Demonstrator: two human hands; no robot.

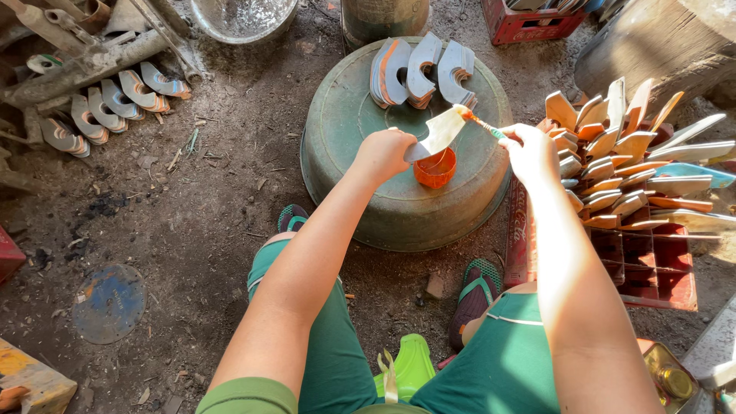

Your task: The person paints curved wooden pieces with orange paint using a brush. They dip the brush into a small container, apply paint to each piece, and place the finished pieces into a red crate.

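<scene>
Head view: left hand (383, 153) grip clenched on blade (438, 132), handle hidden; right hand (530, 152) pinches brush (483, 125).

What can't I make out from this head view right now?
- Inside of the small orange cup: hidden by the pale curved blade in the left hand.
- Brush handle: buried in the right hand.
- Red plastic crate: cut off by the right edge.

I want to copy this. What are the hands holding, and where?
The left hand holds a pale curved blade by its lower end. The right hand holds a small brush by its handle.
</scene>
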